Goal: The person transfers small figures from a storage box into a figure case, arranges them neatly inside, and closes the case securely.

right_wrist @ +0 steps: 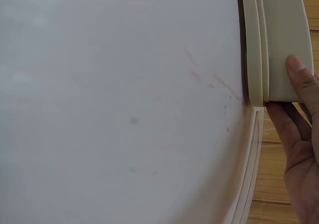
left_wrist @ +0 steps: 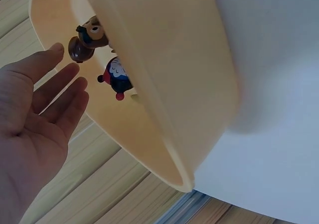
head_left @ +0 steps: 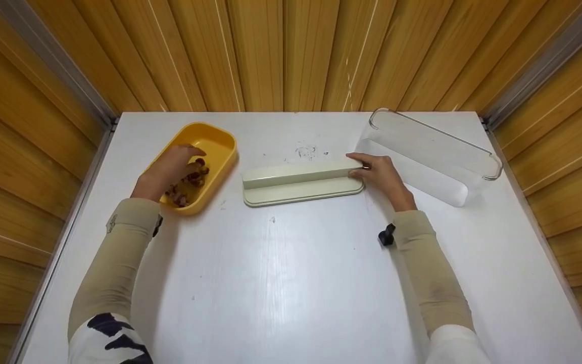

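My left hand (head_left: 170, 167) is over the yellow container (head_left: 223, 151), its fingers loosely bent with nothing between them. Small toy figures (head_left: 196, 177) lie in that container; in the left wrist view a brown figure (left_wrist: 92, 32) and one with a red and black hat (left_wrist: 117, 77) show just beyond the fingertips. The right hand (head_left: 379, 174) pinches the right end of a long pale green lid (head_left: 303, 191) with a raised ridge, which lies on the table. In the right wrist view the thumb (right_wrist: 301, 77) is on the ridge, with fingers against its end.
A long clear plastic box (head_left: 432, 146) stands at the back right, beyond my right hand. The white table (head_left: 281, 283) carries some dark marks behind the lid. Wood-patterned walls (head_left: 271, 55) enclose the back and both sides.
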`<state>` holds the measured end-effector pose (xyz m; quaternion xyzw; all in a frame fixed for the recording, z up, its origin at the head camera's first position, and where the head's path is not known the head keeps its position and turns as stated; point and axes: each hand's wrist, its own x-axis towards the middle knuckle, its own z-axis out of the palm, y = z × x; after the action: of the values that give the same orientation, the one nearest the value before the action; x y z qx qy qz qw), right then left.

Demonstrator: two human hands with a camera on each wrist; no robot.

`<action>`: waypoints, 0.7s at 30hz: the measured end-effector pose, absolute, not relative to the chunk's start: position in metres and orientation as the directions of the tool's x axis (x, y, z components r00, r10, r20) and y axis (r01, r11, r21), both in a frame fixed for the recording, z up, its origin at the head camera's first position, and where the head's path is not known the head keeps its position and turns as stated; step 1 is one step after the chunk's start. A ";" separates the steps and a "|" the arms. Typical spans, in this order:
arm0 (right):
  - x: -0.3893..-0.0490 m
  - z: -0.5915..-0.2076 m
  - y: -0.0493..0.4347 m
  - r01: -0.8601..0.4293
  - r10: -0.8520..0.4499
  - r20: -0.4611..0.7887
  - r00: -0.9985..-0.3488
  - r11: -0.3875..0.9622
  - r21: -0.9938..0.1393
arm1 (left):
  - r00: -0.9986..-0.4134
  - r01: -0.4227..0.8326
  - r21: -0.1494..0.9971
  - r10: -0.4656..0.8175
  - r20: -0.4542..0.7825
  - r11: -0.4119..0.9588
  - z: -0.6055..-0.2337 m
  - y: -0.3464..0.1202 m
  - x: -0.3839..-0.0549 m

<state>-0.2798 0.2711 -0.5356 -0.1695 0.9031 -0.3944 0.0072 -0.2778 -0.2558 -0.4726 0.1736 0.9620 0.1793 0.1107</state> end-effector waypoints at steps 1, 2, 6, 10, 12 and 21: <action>-0.281 -0.535 0.271 -0.302 -0.313 0.121 -0.942 0.635 -0.711 | -0.915 0.292 0.385 0.373 -0.155 0.875 -0.472 -0.256 -0.280; -0.282 -0.534 0.271 -0.302 -0.314 0.120 -0.942 0.636 -0.710 | -0.912 0.301 0.383 0.381 -0.152 0.874 -0.473 -0.256 -0.282; -0.286 -0.532 0.271 -0.301 -0.311 0.121 -0.943 0.639 -0.708 | -0.911 0.317 0.372 0.389 -0.136 0.872 -0.474 -0.255 -0.288; -0.288 -0.533 0.273 -0.297 -0.297 0.125 -0.947 0.654 -0.695 | -0.917 0.292 0.390 0.371 -0.146 0.874 -0.476 -0.253 -0.290; -0.288 -0.532 0.274 -0.297 -0.292 0.130 -0.948 0.659 -0.691 | -0.928 0.247 0.417 0.337 -0.159 0.875 -0.476 -0.251 -0.291; -0.290 -0.529 0.274 -0.268 -0.277 0.102 -0.955 0.669 -0.693 | -0.909 -0.314 0.712 0.018 -0.417 0.628 -0.467 -0.245 -0.293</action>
<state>-0.2905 0.2739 -0.5295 -0.1493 0.9135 -0.3783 0.0059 -0.2933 -0.2446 -0.4667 -0.0840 0.8807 0.4229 0.1961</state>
